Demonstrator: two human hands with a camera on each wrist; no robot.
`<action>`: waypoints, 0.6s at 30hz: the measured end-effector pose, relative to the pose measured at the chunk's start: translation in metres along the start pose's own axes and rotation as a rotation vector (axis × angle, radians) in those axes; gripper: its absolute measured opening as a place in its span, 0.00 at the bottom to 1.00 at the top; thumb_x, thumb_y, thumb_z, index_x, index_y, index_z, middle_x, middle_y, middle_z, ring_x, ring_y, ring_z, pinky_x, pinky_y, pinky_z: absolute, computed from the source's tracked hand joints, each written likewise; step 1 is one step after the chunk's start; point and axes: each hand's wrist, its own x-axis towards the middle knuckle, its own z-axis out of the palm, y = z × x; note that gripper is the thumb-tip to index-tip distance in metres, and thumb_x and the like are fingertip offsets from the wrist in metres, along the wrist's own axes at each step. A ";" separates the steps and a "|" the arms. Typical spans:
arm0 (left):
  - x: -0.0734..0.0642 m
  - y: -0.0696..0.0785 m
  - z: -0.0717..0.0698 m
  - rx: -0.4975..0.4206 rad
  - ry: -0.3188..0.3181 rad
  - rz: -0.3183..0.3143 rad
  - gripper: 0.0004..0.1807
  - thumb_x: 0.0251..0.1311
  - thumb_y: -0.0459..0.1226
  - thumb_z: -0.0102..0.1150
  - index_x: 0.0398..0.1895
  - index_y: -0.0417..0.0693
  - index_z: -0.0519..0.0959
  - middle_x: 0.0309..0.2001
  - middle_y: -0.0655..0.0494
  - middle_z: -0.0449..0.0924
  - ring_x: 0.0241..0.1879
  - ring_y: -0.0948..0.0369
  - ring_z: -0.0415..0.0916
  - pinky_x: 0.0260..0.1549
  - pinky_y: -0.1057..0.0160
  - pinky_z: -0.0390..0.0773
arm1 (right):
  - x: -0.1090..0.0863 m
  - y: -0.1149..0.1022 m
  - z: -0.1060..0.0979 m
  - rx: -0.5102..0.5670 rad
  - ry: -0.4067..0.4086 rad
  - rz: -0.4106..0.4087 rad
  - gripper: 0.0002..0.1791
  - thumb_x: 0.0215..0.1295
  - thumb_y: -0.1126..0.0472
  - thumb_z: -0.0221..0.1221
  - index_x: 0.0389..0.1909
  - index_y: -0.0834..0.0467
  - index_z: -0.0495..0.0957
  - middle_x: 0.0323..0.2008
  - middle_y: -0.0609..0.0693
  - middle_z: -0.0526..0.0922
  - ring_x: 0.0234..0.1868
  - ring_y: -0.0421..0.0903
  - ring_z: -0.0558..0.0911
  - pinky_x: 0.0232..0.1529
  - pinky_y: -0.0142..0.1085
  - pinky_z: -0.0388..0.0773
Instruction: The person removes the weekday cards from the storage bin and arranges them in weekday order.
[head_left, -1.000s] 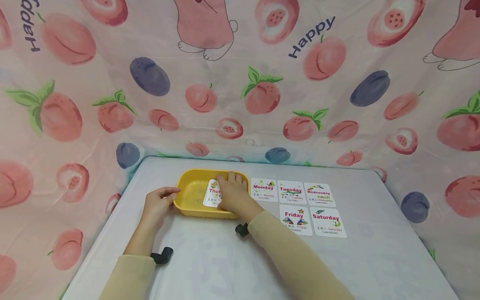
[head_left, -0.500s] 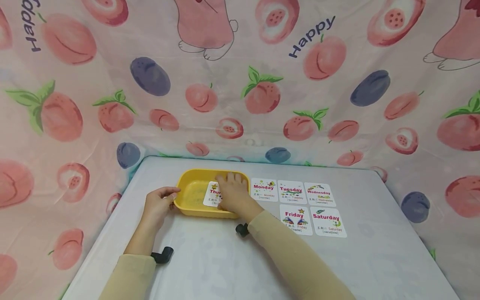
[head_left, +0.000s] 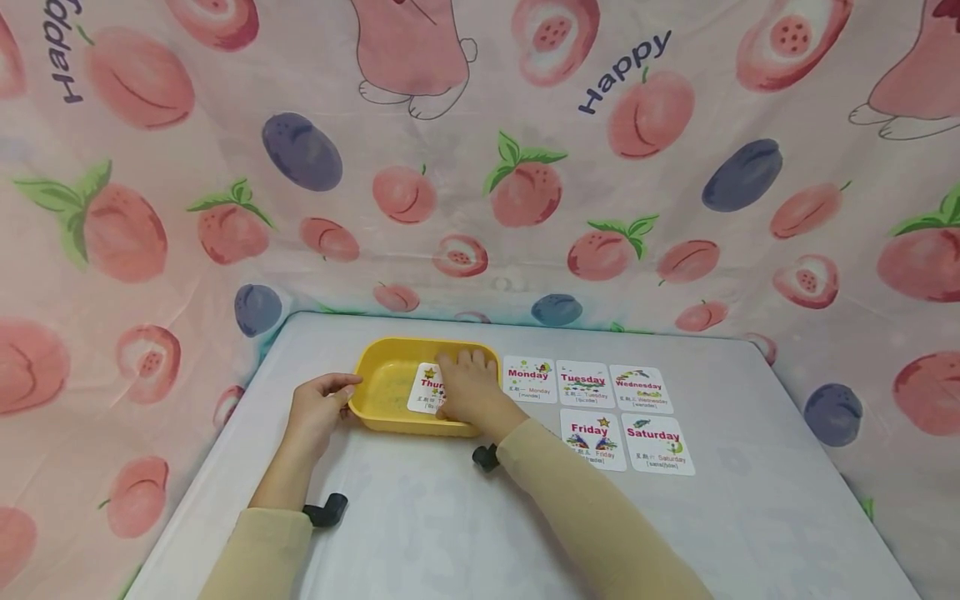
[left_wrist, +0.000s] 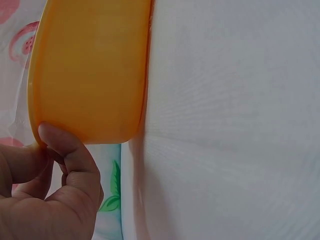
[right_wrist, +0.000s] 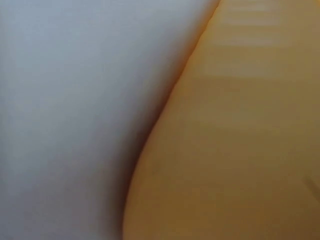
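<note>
A yellow plastic tray (head_left: 393, 427) stands on the white table, and my left hand (head_left: 317, 410) pinches its left end. The left wrist view shows that thumb and forefinger at the tray's rim (left_wrist: 31, 100). Inside the tray's right half, my right hand (head_left: 476, 392) reaches over a white card lettered "Thur..." (head_left: 423, 393), fingers bent at its far side and thumb at its near edge. Most of that card's right part is hidden under the hand. In the right wrist view only the tray's outer wall (right_wrist: 240, 130) and the table show, with no fingers.
Right of the tray lie the Monday (head_left: 529, 381), Tuesday (head_left: 582, 385) and Wednesday (head_left: 641, 390) cards in a row. Below them are the Friday (head_left: 593, 440) and Saturday (head_left: 658, 445) cards. A fruit-patterned curtain (head_left: 480, 283) closes off the back and sides.
The Thursday card has shifted and straightened slightly under my right hand since a second ago. Both hands and the tray have stayed nearly still.
</note>
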 end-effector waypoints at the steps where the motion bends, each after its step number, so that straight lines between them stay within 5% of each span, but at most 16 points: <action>1: 0.000 0.000 0.000 -0.001 0.000 0.001 0.14 0.79 0.31 0.56 0.61 0.38 0.84 0.60 0.45 0.76 0.41 0.58 0.75 0.36 0.68 0.83 | 0.000 0.000 0.000 -0.002 0.000 0.000 0.54 0.57 0.41 0.80 0.80 0.45 0.62 0.66 0.56 0.73 0.63 0.57 0.66 0.67 0.53 0.66; 18: 0.000 -0.001 0.000 -0.008 0.000 0.005 0.15 0.79 0.31 0.56 0.61 0.39 0.84 0.58 0.47 0.75 0.42 0.58 0.75 0.36 0.68 0.83 | -0.002 -0.001 -0.004 -0.021 -0.020 0.005 0.54 0.57 0.40 0.79 0.80 0.46 0.62 0.66 0.57 0.73 0.65 0.57 0.66 0.69 0.53 0.66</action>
